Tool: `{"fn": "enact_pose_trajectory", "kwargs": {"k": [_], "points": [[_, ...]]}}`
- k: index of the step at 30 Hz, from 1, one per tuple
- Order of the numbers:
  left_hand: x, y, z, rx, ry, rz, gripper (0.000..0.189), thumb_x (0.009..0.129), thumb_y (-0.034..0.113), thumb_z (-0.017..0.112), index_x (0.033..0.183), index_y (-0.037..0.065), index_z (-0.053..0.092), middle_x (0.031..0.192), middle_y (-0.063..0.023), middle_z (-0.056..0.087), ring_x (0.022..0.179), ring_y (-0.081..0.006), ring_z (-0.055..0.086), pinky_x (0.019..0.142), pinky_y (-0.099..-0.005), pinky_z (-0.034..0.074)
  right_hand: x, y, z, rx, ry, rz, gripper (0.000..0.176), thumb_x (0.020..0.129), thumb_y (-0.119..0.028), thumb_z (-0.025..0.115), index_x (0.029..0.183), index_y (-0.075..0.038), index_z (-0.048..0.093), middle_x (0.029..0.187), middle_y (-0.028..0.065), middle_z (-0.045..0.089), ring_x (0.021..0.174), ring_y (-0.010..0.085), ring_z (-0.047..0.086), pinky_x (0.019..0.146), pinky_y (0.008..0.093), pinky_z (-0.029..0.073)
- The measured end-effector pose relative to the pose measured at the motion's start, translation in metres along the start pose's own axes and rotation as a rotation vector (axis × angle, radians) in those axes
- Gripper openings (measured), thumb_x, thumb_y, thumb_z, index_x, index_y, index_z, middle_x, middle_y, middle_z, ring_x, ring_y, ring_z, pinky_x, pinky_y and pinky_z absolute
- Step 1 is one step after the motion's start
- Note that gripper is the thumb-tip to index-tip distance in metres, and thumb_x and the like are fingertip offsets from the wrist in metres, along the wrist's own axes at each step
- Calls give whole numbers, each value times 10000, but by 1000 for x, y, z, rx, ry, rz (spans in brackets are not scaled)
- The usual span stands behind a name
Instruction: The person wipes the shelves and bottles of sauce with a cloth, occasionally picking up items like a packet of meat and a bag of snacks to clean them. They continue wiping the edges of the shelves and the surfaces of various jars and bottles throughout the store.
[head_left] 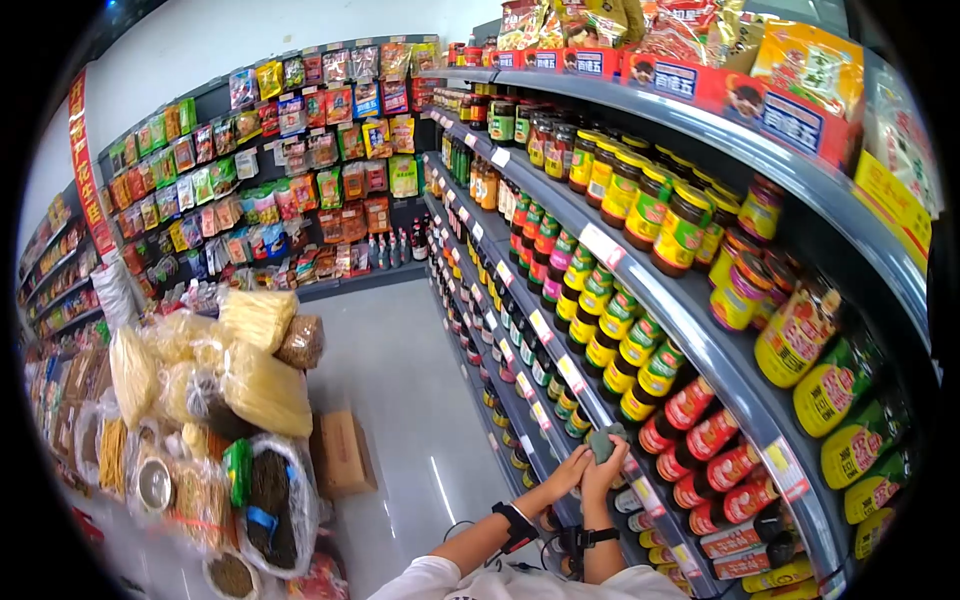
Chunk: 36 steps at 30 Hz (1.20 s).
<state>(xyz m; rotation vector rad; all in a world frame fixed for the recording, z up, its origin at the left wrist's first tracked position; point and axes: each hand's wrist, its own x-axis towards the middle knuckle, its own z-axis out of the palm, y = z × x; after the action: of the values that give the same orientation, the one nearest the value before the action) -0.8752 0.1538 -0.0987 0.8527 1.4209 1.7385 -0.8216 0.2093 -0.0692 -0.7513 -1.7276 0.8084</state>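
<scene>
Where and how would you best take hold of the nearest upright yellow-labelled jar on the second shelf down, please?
I would wrap a hand round the jar's labelled body, below the lid, coming from the aisle side. It stands upright near the shelf's front edge, its aisle side exposed, with other jars close behind.

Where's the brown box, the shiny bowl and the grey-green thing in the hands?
Brown box [345,450]: head view, middle of the cardboard.
Shiny bowl [155,484]: head view, inside it.
Grey-green thing [602,444]: head view, its visible middle.
</scene>
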Motion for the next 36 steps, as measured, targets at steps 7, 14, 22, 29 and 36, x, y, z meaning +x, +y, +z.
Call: {"fn": "enact_pose_trajectory", "kwargs": {"k": [7, 14, 22, 29, 36], "points": [[48, -8, -87, -31, 24, -174, 576, 964, 424, 383, 1373, 23, 332, 967, -71, 561, 709, -102, 503, 598, -205, 412, 22, -14, 92, -20, -31, 2, 366, 665, 28, 584, 1015, -28, 492, 977, 166, 489, 960, 364, 493, 867, 402, 384], [122, -24, -150, -152, 80, -214, 558, 961, 367, 413, 1355, -21, 346, 1049, -67, 562, 875, -108, 529, 728, -227, 445, 60, 1, 180, -54, -28, 46, 343, 662, 55, 593, 984, -18, 499, 977, 170, 495, 965, 373, 489, 859, 422, 387], [241, 3, -249, 14, 192, -125, 486, 929, 254, 426, 1309, -50, 410, 1171, -103, 545, 1078, -162, 494, 929, -262, 382, 134, 11, 304, 44, -136, -40, 436, 722, 10, 585, 1144, -9, 475, 1099, 201, 476, 1036, 387, 475, 932, 437, 361], [295, 47, -322, 118, 232, -203, 528, 936, 360, 453, 1292, -29, 437, 1086, -131, 579, 988, -168, 537, 853, -282, 435, 188, 14, 404, 109, -232, -17, 399, 725, -43, 585, 1111, -15, 484, 1057, 189, 500, 1033, 380, 475, 912, 442, 371], [376, 39, -420, 229, 243, -13, 571, 933, 418, 459, 1277, -38, 443, 1115, -146, 575, 1028, -200, 536, 897, -298, 417, 230, 24, 521, 106, -177, -33, 388, 693, -71, 591, 1064, -17, 490, 1034, 186, 506, 1005, 377, 480, 889, 442, 376]]}}
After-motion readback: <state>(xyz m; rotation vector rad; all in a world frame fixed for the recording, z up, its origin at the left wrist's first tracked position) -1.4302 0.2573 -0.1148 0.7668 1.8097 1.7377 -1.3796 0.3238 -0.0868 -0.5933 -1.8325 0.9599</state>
